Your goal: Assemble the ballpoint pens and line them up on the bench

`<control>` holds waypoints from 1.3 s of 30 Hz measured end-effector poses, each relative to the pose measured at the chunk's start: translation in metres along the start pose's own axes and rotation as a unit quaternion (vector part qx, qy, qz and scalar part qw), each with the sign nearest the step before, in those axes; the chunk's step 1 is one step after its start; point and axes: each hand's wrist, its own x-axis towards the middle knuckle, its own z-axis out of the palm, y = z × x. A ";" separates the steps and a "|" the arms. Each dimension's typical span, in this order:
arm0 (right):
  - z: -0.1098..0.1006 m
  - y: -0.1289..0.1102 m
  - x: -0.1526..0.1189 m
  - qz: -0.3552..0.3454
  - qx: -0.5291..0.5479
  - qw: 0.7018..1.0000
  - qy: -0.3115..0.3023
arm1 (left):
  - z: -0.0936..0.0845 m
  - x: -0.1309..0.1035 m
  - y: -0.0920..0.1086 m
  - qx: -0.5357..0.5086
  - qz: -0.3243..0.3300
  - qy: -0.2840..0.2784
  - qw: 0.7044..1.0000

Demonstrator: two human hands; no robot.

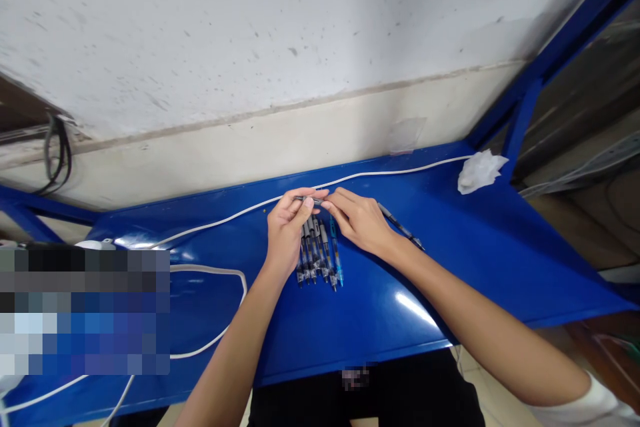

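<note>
Head cam has our left hand (287,220) pinching a pen (318,201), our right hand (363,217) half-curled at its end, grip unclear, pens (317,233) lined up nearer us, another pen (400,227) right, no telling what's done.

1. Pixel block (85,312) hides lower-left tabletop (210,300) and whatever is there.
2. Held pen (300,198): mostly covered by left hand (289,223); tip detail too small.
3. Right hand (363,217): exact fingertip contact unclear.
4. Pen row (317,253): upper ends partly behind left fingers, print unreadable.
5. White cable (225,219): passes behind hands, cut off at left and bottom edges.
6. Right sleeve (590,401): cropped.
7. Trousers (305,403): cropped, small patch pixelated.
</note>
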 end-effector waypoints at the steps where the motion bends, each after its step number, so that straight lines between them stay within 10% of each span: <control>1: 0.000 0.000 0.000 0.006 -0.002 1.000 -0.001 | 0.000 0.000 0.000 0.000 0.001 -0.002 1.000; 39: 0.001 -0.002 -0.001 0.014 0.004 1.000 0.002 | -0.001 0.000 -0.003 -0.010 0.027 0.005 1.000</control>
